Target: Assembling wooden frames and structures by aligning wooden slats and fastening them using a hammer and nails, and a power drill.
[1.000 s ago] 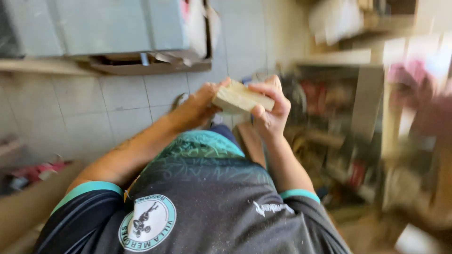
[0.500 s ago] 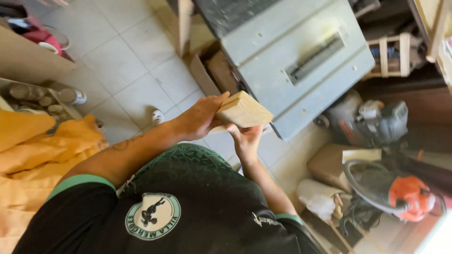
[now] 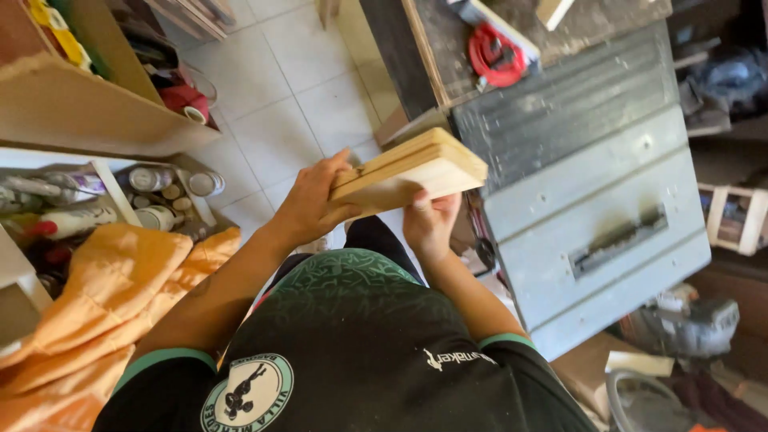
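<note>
Gripping the wooden block (image 3: 412, 172), left hand (image 3: 314, 202) clamps its 8-o'clock end (long axis toward 2 o'clock); right hand (image 3: 430, 220) grips beneath.

One head-worn camera looks steeply down, close over the wearer's chest, toward the tiled floor (image 3: 272, 104).

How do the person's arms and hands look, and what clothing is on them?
Both hands, left hand and right hand, are bare: no gloves, rings or watch visible. The forearms are uncovered. The short black sleeves end in teal-green cuffs, part of a black shirt with a teal patterned collar.
</note>
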